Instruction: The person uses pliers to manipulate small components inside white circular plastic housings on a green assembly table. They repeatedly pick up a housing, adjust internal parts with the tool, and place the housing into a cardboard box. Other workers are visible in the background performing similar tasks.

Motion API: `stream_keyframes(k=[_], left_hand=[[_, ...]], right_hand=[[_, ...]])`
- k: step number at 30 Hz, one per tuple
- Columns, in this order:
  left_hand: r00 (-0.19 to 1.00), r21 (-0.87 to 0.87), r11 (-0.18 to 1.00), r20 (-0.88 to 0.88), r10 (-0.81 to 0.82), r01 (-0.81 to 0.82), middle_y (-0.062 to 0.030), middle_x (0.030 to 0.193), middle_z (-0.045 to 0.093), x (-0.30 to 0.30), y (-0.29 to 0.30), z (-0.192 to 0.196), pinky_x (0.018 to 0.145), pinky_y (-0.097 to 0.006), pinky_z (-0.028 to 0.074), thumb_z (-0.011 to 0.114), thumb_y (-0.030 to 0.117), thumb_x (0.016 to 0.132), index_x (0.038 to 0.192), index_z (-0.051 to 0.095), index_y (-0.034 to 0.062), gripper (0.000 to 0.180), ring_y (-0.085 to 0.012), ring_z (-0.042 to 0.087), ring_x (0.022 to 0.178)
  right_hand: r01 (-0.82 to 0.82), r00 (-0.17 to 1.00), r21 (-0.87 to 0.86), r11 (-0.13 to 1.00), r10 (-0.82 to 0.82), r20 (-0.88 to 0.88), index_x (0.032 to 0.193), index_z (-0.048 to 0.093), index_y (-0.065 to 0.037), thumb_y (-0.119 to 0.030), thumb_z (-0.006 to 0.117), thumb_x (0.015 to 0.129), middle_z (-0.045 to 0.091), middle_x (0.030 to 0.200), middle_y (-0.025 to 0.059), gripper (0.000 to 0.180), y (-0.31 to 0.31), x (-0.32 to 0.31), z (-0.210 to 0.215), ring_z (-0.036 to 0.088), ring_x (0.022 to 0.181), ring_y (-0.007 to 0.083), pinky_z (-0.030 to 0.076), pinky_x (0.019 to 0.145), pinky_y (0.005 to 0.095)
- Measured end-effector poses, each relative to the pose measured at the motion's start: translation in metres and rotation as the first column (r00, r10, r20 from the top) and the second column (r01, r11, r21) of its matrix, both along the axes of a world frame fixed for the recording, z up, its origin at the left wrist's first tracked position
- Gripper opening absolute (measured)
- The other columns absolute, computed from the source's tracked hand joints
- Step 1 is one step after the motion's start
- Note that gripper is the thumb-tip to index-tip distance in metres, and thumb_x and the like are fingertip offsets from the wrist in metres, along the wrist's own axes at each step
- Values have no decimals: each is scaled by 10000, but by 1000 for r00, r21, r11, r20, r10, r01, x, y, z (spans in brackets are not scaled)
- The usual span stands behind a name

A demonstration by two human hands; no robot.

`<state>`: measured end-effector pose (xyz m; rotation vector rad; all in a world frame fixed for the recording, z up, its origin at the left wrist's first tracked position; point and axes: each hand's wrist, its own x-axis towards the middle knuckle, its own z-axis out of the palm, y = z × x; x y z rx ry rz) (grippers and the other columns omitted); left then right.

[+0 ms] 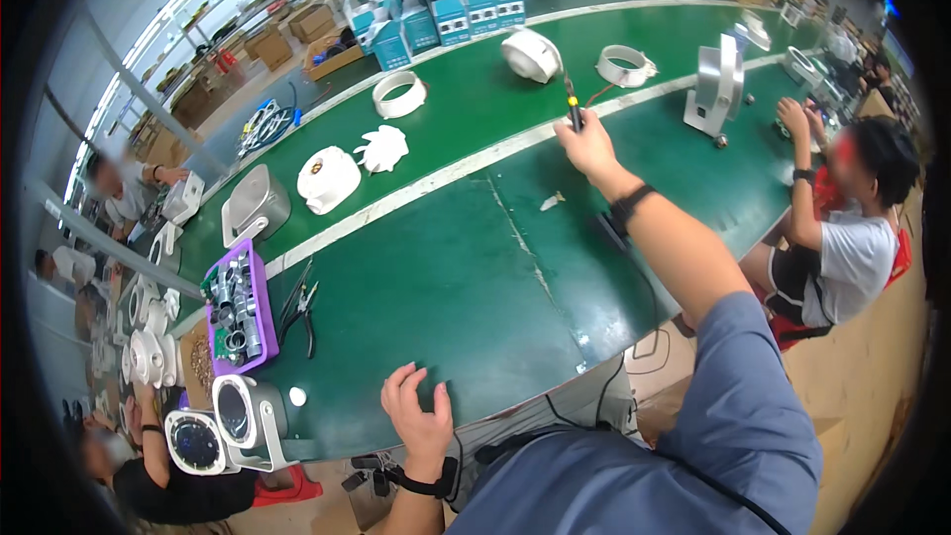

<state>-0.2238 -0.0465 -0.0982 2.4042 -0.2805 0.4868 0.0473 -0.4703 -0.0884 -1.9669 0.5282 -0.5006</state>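
My right hand [591, 147] reaches across the green table, closed round a slim tool with a black and yellow handle [573, 111]. Its metal end lies against or just beside a white round housing [530, 55] on the green strip; I cannot tell whether they touch. Nearby, a white ring [626, 66] has a thin red wire by it. Low over the table's near edge, my left hand [418, 418] is open with its fingers apart, holding nothing. To its left are a small white cap [297, 396] and black-handled pliers [300, 312].
A purple basket [260, 307] of metal cylinders stands left, above two white lamp-like units [238, 411]. White housings [329, 178] and another ring [399, 95] lie along the strip. Blue boxes [451, 20] line the back. One co-worker [842, 218] sits at right; others work at left.
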Motion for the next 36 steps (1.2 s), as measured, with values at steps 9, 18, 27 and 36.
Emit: stream_keyframes(k=[9, 18, 27, 36], left_hand=[[1000, -159, 987, 0, 26, -26, -92, 1139, 663, 0, 10, -7, 959, -424, 459, 788, 78, 801, 1019, 687, 76, 240, -311, 611, 1073], [997, -217, 975, 36, 67, -58, -94, 945, 689, -3, 10, -7, 776, -377, 535, 777, 71, 848, 969, 711, 46, 140, -282, 673, 882], [990, -331, 943, -129, -51, 5, -91, 898, 690, 5, 13, -1, 677, -338, 536, 752, 89, 893, 996, 710, 19, 132, -220, 682, 776], [995, -378, 925, -99, 4, -42, -85, 882, 682, 5, 7, -3, 715, -320, 544, 760, 62, 876, 989, 715, 15, 130, -197, 670, 770]], right_hand=[[-124, 961, -169, 978, 161, 225, 1256, 568, -35, -209, 699, 939, 644, 987, 93, 384, 17, -80, -37, 625, 884, 194, 516, 818, 347], [-137, 950, 151, 979, 87, 299, 1302, 521, -31, -135, 641, 1002, 613, 1033, 29, 340, -5, -75, -68, 599, 786, 94, 494, 695, 248], [-109, 951, 122, 987, 67, 303, 1277, 535, -26, -149, 632, 1005, 618, 979, 35, 314, -7, -73, -68, 613, 777, 104, 508, 698, 267], [-90, 959, 54, 995, 72, 273, 1258, 554, -16, -161, 648, 989, 623, 960, 50, 319, -1, -76, -63, 617, 781, 127, 517, 737, 296]])
